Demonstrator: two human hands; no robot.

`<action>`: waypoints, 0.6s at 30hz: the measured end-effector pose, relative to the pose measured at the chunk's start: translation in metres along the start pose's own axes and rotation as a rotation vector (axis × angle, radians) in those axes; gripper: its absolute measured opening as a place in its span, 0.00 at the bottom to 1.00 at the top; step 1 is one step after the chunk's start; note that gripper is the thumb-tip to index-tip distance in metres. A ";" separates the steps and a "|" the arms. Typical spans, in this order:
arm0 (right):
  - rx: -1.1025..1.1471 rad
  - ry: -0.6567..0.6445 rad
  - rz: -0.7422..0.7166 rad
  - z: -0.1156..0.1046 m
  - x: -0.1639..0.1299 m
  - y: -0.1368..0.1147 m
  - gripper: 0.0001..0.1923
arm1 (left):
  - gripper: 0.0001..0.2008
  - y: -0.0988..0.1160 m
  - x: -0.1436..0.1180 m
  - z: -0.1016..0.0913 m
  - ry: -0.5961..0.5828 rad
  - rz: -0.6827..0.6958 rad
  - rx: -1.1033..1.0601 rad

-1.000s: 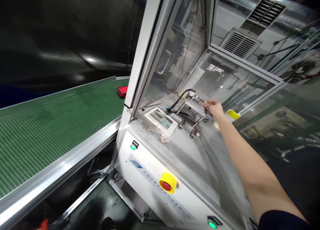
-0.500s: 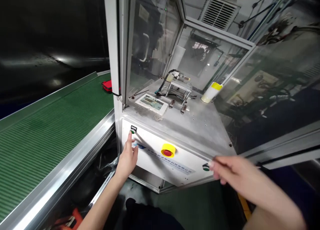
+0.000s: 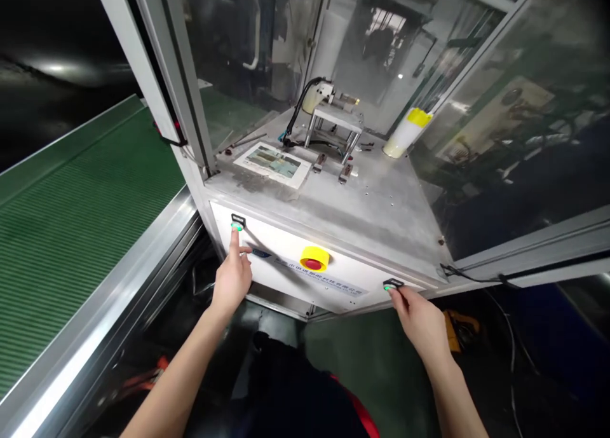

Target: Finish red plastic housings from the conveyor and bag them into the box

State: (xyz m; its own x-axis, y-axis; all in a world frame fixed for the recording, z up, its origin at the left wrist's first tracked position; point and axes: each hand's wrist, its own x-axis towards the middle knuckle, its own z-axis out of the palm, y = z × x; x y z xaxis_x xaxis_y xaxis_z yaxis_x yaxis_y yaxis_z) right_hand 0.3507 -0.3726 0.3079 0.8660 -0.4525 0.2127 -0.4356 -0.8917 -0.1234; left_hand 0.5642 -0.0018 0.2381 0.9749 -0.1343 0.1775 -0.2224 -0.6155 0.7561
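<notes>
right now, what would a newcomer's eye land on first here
Most striking is the yellow and red emergency stop button in the middle of the machine's white front panel. On either side, the left hand presses a lit green button and the right hand touches another green button. To the left runs a broad green conveyor belt.

1. The left button (image 3: pixel 237 226) glows green in a black frame.
2. The right button (image 3: pixel 389 287) glows green too, also in a black frame.
3. The front panel (image 3: pixel 286 247) is white with small blue writing.
4. The stop button (image 3: pixel 314 259) is red on a yellow ring.
5. The belt (image 3: pixel 71 215) is green with thin ridged stripes.
6. The worktop (image 3: pixel 372 215) is dull grey metal.
7. The roll (image 3: pixel 405 133) is white with a yellow end.
8. The cable (image 3: pixel 298 110) is black.
</notes>
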 end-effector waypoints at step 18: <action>0.278 -1.082 -0.045 0.252 -0.131 -0.048 0.13 | 0.15 -0.051 -0.186 -0.001 -0.228 -0.404 -0.111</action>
State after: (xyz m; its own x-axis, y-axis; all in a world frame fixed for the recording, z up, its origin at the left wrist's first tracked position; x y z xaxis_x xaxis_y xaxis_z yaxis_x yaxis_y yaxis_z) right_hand 0.3200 -0.2665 0.0419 0.6957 -0.0484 -0.7167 -0.4456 -0.8116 -0.3777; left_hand 0.3937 0.0549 0.1669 0.9577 -0.0759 -0.2776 0.1871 -0.5686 0.8011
